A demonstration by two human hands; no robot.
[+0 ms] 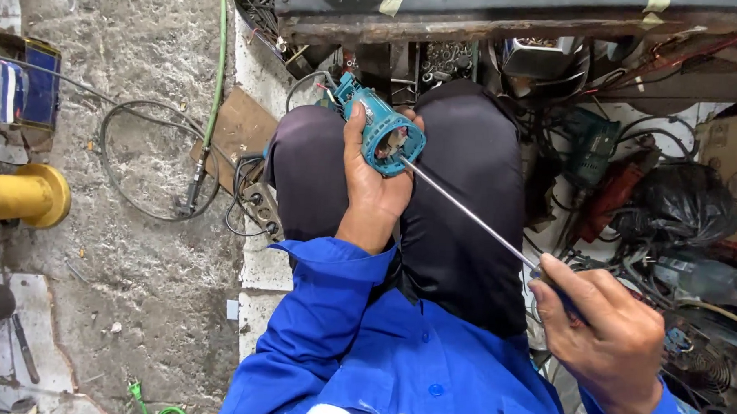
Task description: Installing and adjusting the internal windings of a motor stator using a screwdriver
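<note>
Seen from the head camera, the left hand wraps its fingers tightly around a teal power-tool housing, thumb along the near side, with the open round end turned toward the person. The housing sits above the knees, over dark trousers. The right hand pinches the handle of a long screwdriver; its fingers are closed narrow around the grip, and the thin shaft runs up from them into the housing's open mouth, just below the left fingertips.

The tip could likely slip off whatever it bears on inside, since the shaft is long and steered from far back; it might then jab the left palm or scrape the parts within. Loose wires at the housing's far end could snag.

Beyond the left knuckles lies a rough concrete floor with a looped grey cable, a piece of cardboard and a yellow fitting. Past the right hand, tangled cables and old tools pile under a workbench edge.
</note>
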